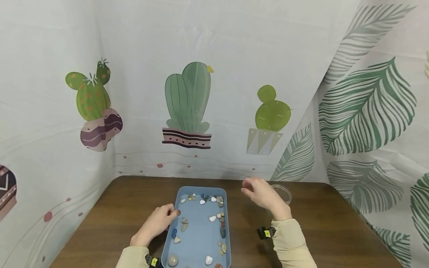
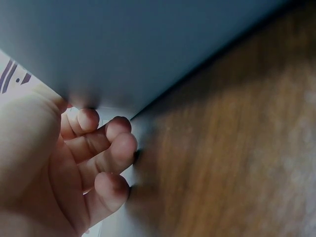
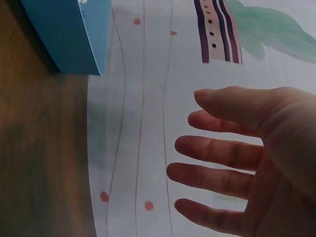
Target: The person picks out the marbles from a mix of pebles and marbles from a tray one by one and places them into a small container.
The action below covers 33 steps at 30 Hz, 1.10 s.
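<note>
A shallow blue tray stands on the table, with several small stones lying in it, mostly along its sides. My left hand is at the tray's left wall, close to a small brown stone. In the left wrist view, the fingers of that hand curl along the outside of the wall, while the thumb is mostly hidden beyond it. To the right of the tray, my right hand hovers over the table holding nothing. Its fingers are spread and gently bent in the right wrist view.
A clear round container stands behind the right forearm, partly hidden by it. White cloth printed with cacti and leaves hangs behind the brown wooden table.
</note>
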Each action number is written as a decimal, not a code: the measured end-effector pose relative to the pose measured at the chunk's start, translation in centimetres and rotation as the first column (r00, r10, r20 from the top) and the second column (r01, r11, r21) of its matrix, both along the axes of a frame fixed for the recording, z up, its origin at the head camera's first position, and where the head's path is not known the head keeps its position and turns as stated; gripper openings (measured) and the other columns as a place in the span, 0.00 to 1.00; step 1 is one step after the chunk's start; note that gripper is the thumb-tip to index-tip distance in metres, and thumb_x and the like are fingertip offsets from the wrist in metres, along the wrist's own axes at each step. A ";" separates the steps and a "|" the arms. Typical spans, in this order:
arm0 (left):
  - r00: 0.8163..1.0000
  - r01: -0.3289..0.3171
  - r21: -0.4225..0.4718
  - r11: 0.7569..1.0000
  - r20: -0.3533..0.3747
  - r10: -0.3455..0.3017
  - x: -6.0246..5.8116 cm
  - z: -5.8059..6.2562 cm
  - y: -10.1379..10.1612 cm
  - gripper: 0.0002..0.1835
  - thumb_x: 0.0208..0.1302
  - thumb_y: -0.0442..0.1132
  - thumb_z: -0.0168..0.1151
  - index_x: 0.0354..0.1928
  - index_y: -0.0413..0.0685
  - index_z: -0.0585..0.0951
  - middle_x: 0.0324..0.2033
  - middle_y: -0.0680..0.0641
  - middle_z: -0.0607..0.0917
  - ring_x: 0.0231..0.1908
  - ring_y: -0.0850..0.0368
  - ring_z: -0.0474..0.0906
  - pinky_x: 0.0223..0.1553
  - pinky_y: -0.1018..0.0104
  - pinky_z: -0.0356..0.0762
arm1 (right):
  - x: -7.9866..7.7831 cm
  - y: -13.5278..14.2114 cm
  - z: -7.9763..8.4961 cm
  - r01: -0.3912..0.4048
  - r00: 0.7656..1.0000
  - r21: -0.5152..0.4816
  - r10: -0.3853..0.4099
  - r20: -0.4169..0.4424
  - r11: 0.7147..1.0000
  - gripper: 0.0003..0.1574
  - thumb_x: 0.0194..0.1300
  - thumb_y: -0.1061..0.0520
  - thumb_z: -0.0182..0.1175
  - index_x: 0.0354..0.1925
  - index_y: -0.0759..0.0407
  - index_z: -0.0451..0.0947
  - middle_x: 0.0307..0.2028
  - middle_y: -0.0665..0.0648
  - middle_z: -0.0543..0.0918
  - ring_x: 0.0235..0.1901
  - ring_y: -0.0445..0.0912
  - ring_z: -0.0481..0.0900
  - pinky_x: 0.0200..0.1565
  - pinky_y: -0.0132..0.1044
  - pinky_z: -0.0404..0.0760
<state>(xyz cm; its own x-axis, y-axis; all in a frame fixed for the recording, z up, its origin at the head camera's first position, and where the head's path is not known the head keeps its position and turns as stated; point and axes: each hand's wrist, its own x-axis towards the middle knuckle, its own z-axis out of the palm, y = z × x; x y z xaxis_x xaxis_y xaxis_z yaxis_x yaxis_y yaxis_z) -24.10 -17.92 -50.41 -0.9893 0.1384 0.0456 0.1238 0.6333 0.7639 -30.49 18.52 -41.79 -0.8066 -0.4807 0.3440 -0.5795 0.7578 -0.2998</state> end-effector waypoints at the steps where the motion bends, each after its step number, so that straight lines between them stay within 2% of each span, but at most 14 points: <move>1: 1.000 0.001 -0.001 1.000 -0.001 -0.001 0.0 0.0 0.0 0.17 0.72 0.42 0.55 0.24 0.46 0.67 0.16 0.51 0.69 0.19 0.57 0.72 0.23 0.64 0.73 | 0.1 -0.3 0.0 -0.001 1.000 0.005 0.001 0.007 1.000 0.04 0.64 0.57 0.65 0.37 0.55 0.80 0.30 0.47 0.80 0.31 0.43 0.78 0.37 0.43 0.77; 8: 1.000 0.009 -0.010 1.000 0.001 -0.009 -0.1 0.1 -0.2 0.17 0.73 0.43 0.55 0.24 0.47 0.67 0.16 0.52 0.69 0.19 0.57 0.71 0.22 0.64 0.71 | 0.7 -1.8 -0.3 -0.006 0.999 0.047 0.004 0.045 0.999 0.03 0.64 0.57 0.65 0.36 0.51 0.79 0.31 0.45 0.77 0.33 0.43 0.76 0.36 0.42 0.76; 15: 1.000 0.004 -0.029 1.000 -0.009 -0.004 -0.2 0.2 -0.2 0.17 0.73 0.43 0.54 0.24 0.47 0.67 0.16 0.52 0.70 0.18 0.57 0.71 0.20 0.65 0.69 | 1.2 -3.4 -0.8 -0.060 0.998 0.070 0.058 0.028 0.996 0.05 0.64 0.55 0.65 0.37 0.52 0.79 0.33 0.47 0.79 0.34 0.44 0.77 0.36 0.44 0.76; 20: 1.000 0.004 -0.016 1.000 -0.013 -0.004 -0.2 0.0 0.0 0.16 0.72 0.42 0.53 0.24 0.47 0.68 0.16 0.52 0.69 0.18 0.58 0.72 0.21 0.65 0.72 | 1.2 -4.2 -1.4 -0.098 0.995 0.114 0.095 0.032 0.989 0.04 0.65 0.55 0.64 0.37 0.52 0.79 0.33 0.46 0.77 0.32 0.42 0.75 0.33 0.40 0.76; 26: 1.000 0.005 -0.020 1.000 -0.017 -0.005 -0.3 -0.5 0.0 0.15 0.71 0.41 0.53 0.24 0.48 0.68 0.16 0.53 0.70 0.19 0.58 0.72 0.22 0.64 0.73 | 0.2 -5.6 -1.6 -0.181 0.983 0.211 0.182 0.018 0.960 0.06 0.65 0.57 0.64 0.40 0.56 0.81 0.34 0.48 0.77 0.30 0.41 0.74 0.32 0.37 0.76; 29: 1.000 0.005 -0.024 1.000 -0.022 -0.006 -0.3 -0.6 0.0 0.15 0.72 0.42 0.54 0.25 0.48 0.69 0.16 0.53 0.70 0.18 0.58 0.72 0.21 0.65 0.72 | -0.5 -6.5 -1.6 -0.187 0.981 0.267 0.196 -0.007 0.945 0.07 0.64 0.56 0.66 0.40 0.56 0.81 0.34 0.50 0.77 0.31 0.43 0.75 0.31 0.37 0.76; 33: 1.000 0.001 -0.021 1.000 -0.018 -0.002 -0.1 -0.5 -0.1 0.15 0.72 0.42 0.53 0.25 0.48 0.69 0.16 0.53 0.70 0.18 0.58 0.72 0.21 0.65 0.70 | -1.5 -8.0 -2.1 -0.197 0.978 0.334 0.207 0.006 0.922 0.07 0.65 0.54 0.65 0.41 0.53 0.82 0.39 0.50 0.77 0.36 0.44 0.76 0.35 0.39 0.77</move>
<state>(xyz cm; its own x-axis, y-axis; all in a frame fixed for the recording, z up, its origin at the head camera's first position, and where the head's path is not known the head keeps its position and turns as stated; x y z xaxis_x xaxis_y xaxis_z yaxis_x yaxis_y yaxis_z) -24.22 -18.02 -50.93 -0.9882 0.1410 0.0601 0.1381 0.6493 0.7479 -32.01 10.57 -43.86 -0.6725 -0.7230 0.1583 -0.7354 0.6768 -0.0330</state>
